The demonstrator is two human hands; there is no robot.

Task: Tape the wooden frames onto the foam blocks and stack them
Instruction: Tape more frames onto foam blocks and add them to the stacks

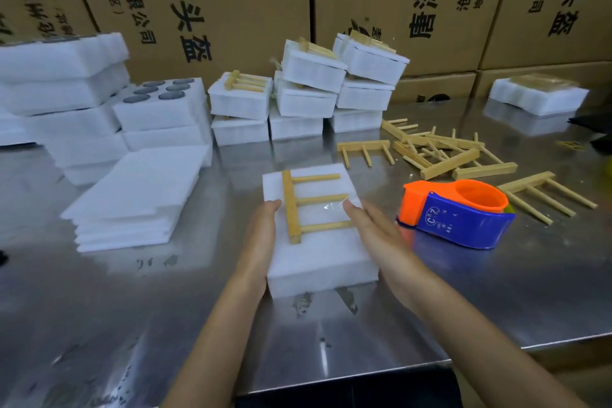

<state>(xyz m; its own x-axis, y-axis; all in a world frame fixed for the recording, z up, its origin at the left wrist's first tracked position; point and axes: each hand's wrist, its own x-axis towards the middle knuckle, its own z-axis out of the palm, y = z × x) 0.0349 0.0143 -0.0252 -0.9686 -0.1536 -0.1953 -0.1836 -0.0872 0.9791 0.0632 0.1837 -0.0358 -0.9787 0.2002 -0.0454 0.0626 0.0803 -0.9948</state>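
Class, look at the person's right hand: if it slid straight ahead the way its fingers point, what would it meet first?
The right hand points up-left across the foam block, so it would probably meet the wooden frame first, at its middle peg.

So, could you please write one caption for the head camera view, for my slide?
Both hands press a taped wooden frame on a foam block, beside the tape dispenser.
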